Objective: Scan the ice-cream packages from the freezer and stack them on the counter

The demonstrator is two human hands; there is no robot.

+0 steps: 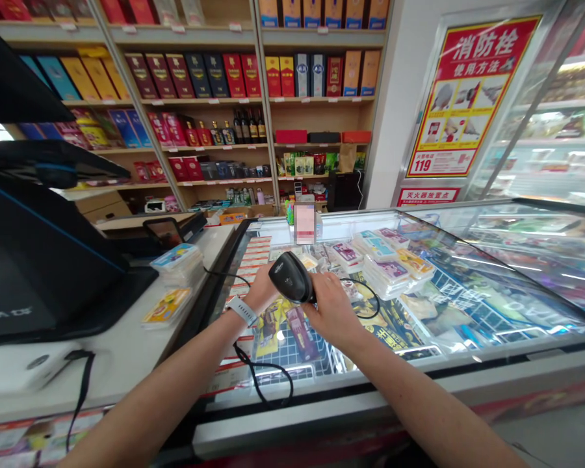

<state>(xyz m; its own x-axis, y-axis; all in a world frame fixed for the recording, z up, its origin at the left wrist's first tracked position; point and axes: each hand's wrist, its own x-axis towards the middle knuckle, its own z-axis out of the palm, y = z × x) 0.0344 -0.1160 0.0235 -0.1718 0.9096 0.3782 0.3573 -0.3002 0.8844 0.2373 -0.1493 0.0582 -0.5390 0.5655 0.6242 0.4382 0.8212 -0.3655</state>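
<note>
Scanner: the black scanner is in the air over the near left part of the freezer, its rounded head to the left, in front of the left hand.
Right hand: the right hand is over the freezer; its grip is clamped on the scanner, fingers wrapped about the handle.
Left hand: the left hand is over the freezer's left part, just beside the scanner's head, which covers its fingers; I cannot tell whether its grip is apart or together.
Watch: a pale-strapped watch is on the left wrist, above the freezer's left side.
Cable: a black cable makes a loop over the freezer, right of the right hand.
Freezer packs: stacked purple, blue and yellow packs show at the middle of the freezer.
Basket: wire basket under the freezer's glass, near its front edge, with yellow and purple bags in it.
Worktop: the worktop adjoins the freezer on the left.
Worktop packs: a blue stack and a yellow stack, just left of the freezer.
Terminal: a big black terminal, farther left of the freezer.
Shelves: shelves of boxes and bottles, behind the freezer.
Poster: a red and yellow poster on the wall behind the freezer, right of the shelves.
</note>
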